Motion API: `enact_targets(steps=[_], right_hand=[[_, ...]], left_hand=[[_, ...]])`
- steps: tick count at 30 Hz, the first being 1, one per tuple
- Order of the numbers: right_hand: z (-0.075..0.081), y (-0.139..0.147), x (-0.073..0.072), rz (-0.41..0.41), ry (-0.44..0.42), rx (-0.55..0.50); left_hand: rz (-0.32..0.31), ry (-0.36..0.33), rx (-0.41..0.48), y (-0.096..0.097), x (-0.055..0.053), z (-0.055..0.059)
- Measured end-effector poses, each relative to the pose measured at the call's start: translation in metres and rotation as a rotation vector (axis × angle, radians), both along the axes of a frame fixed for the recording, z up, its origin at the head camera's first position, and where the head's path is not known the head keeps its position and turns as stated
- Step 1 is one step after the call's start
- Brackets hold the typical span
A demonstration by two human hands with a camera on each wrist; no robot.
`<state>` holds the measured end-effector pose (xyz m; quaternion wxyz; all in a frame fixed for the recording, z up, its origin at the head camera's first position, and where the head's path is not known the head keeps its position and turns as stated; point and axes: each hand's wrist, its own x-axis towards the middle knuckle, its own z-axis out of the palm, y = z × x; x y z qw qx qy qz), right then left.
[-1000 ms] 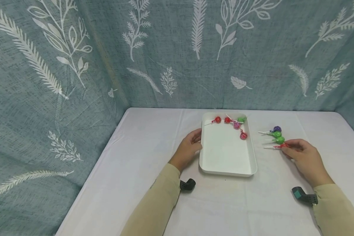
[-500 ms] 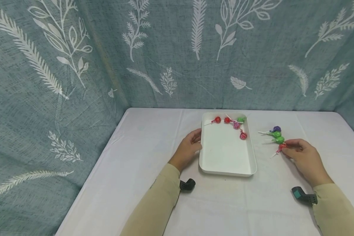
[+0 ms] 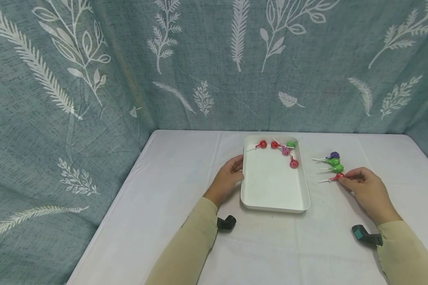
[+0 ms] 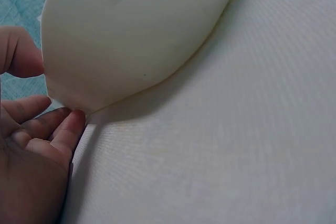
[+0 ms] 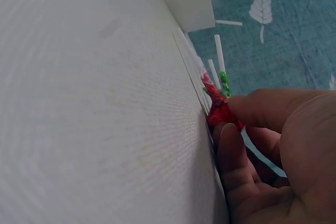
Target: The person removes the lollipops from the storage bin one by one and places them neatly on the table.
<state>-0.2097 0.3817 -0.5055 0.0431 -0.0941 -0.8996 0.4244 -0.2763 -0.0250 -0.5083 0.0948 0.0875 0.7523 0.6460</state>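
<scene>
My right hand [image 3: 369,194] pinches the head of a red-wrapped lollipop [image 5: 219,109] between thumb and fingers, low over the cloth. Its white stick points left in the head view. Just beyond it lie two green lollipops [image 3: 337,168] and a purple one [image 3: 334,155], sticks also leftward, roughly in a row. My left hand [image 3: 226,180] holds the left side of a shallow white tray [image 3: 274,190], thumb and fingertips at its edge. Along the tray's far end and right side lie red lollipops [image 3: 262,144], a pink one [image 3: 286,151] and a green one [image 3: 291,145].
A white cloth [image 3: 185,170] covers the table. Blue-green curtains [image 3: 214,79] with white leaf prints stand behind it and along the left. Black wrist devices [image 3: 226,223] sit by both sleeves.
The red lollipop's stick swung from leftward to down-left, then back to leftward, as the right fingers shifted it slightly nearer. The left hand and tray have hardly moved.
</scene>
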Motion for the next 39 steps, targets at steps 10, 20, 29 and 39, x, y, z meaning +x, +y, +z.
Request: enact_targets(steps=[10,20,29,39], right_hand=[[0.0014,-0.0008,0.0008,-0.021,-0.021,0.002],[0.0013,-0.0007,0.0002,0.003,0.011,-0.012],[0.0033,-0.0022,0.0013,-0.006,-0.008,-0.021],[0.0019,-0.0008,-0.0003,-0.003,-0.005,-0.045]], left_hand=[[0.006,-0.003,-0.007,0.0003,0.0004,0.0],[0.01,0.003,-0.008,0.0006,0.0019,0.0019],[0.007,-0.001,-0.008,0.0012,0.0029,0.0028],[0.017,-0.019,-0.021,0.0017,0.0019,0.0022]])
